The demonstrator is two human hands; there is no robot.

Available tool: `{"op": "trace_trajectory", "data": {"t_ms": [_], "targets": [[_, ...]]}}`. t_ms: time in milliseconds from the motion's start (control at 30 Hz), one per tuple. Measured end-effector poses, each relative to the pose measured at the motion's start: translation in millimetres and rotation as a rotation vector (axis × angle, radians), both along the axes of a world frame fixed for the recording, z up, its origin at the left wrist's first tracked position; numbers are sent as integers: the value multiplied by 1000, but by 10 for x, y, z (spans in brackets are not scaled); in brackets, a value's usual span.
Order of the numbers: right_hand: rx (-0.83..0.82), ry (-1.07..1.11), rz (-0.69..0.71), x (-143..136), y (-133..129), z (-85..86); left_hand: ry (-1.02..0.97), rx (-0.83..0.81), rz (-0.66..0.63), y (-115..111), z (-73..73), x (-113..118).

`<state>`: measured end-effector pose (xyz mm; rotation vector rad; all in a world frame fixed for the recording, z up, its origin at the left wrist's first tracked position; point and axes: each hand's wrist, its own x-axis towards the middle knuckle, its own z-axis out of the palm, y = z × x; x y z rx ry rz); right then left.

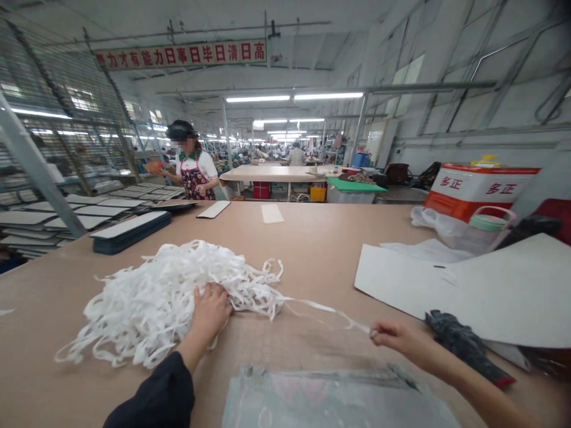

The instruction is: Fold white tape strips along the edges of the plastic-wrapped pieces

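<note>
The left hand (212,309) lies spread on the strip pile (169,297), holding it down, while the right hand (392,336) seems to pinch one strip (321,307) taut.

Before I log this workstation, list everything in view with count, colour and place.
strip pile: one, white, table left-centre
single strip: one, white, running from the pile to the right hand
table: one, tan
white sheets: several, right side
dark panel stack: one, navy, far left
folded umbrella: one, dark, under the sheets' edge
box: one, red and white, far right
co-worker: one, patterned apron, background
left hand: pressed flat on the pile
right hand: pinching the strip
</note>
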<state>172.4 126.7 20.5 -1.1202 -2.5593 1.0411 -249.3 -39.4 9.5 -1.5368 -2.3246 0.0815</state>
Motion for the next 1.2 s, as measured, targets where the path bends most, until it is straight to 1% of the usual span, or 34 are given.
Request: {"op": "trace_trajectory", "data": {"t_ms": [67,133,167,233,333,400,500,533,633,700,733,800,900,967,1033,1067,1133,1200], "targets": [[48,54,-138,281,73,36,3,-9,4,11,24,-6],[115,82,-223,460,118,88,8,-20,2,20,44,7],[129,96,-234,510,119,122,10,-24,3,23,53,20],[86,155,-272,548,85,202,20,-26,9,22,76,61],[-34,321,-425,517,-18,322,41,5,-25,30,122,212],[-84,401,-486,459,-100,386,19,42,-112,76,148,422],[-99,468,-450,309,-245,471,-124,46,-316,252,143,907],[-101,497,-429,249,-296,500,-187,34,-360,337,129,1088],[-118,602,-397,111,-414,588,-322,-35,-459,618,65,1549],[-138,666,-415,104,-418,621,-357,-84,-496,783,28,1712],[-157,705,-435,134,-388,623,-365,-109,-504,848,16,1739],[-202,844,-529,258,-269,598,-379,-153,-490,941,8,1692],[-262,1172,-760,521,-33,527,-382,-170,-394,1011,30,1453],[-324,1311,-848,650,72,499,-363,-143,-304,1047,63,1282],[-402,1347,-839,674,90,503,-344,-113,-243,1089,107,1185],[-440,1342,-813,642,68,515,-335,-98,-234,1107,136,1177],[-497,1309,-752,512,-23,552,-315,-76,-255,1116,209,1247],[-533,1251,-682,341,-153,593,-316,-60,-333,1065,306,1404]]}}
